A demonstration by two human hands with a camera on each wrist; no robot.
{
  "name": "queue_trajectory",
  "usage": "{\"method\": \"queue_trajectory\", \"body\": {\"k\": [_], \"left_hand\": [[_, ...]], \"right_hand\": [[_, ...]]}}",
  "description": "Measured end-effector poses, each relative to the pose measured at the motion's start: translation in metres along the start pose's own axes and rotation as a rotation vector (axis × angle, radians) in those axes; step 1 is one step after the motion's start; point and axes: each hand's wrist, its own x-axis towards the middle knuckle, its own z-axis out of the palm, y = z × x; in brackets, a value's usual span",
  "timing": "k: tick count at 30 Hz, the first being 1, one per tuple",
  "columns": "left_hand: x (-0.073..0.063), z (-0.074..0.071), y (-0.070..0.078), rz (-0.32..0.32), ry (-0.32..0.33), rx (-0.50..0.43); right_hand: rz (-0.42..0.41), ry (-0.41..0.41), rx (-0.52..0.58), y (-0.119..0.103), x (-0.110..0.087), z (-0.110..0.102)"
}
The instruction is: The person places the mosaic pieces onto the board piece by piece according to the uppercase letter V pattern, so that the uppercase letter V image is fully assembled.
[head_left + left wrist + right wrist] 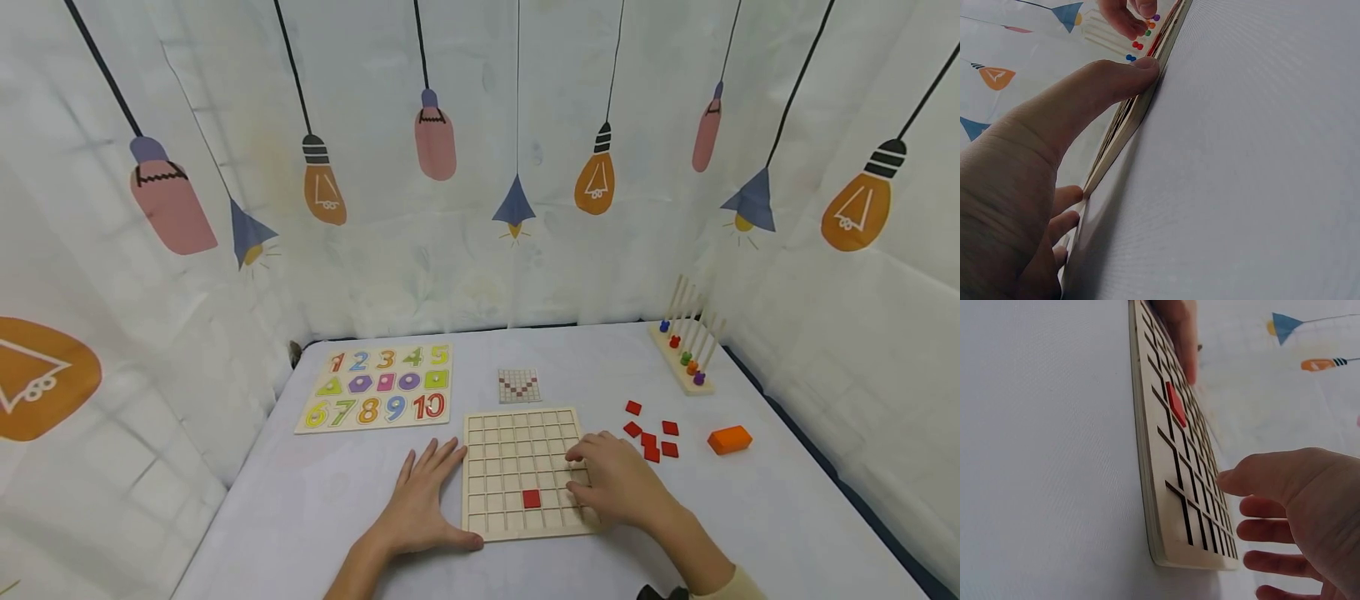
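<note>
A wooden grid board (495, 471) lies on the white table, with one red square tile (531, 498) in a cell of its lower part. Along the board's left edge my left hand (426, 506) is spread, fingertips at the side and thumb at the near left corner. My right hand (621, 482) hovers over the board's right side, thumb and fingers apart and bent a little, with nothing between them. Several loose red tiles (648, 439) lie just beyond it. In the right wrist view, the tile (1175, 404) sits in the grid, left of the right thumb.
A small pattern card (519, 386) lies behind the board. At the back left is a number and shape puzzle (375, 387). An orange block (729, 440) lies at right, and a peg stand (686, 354) with colored beads stands at the back right. Printed curtains surround the table.
</note>
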Motion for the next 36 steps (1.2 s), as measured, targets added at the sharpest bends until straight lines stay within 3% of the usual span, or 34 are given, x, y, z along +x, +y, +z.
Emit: {"method": "queue_trajectory", "body": {"k": [10, 20, 36], "left_hand": [[0.002, 0.003, -0.001, -0.001, 0.001, 0.020], [0.000, 0.002, 0.000, -0.008, 0.002, 0.020], [-0.001, 0.002, -0.001, -0.010, 0.001, 0.019]], "right_hand": [[0.087, 0.031, 0.055, 0.026, -0.007, -0.013], [0.103, 0.087, -0.008, 0.057, -0.012, -0.020], [0.194, 0.047, -0.049, 0.092, -0.017, -0.017]]}}
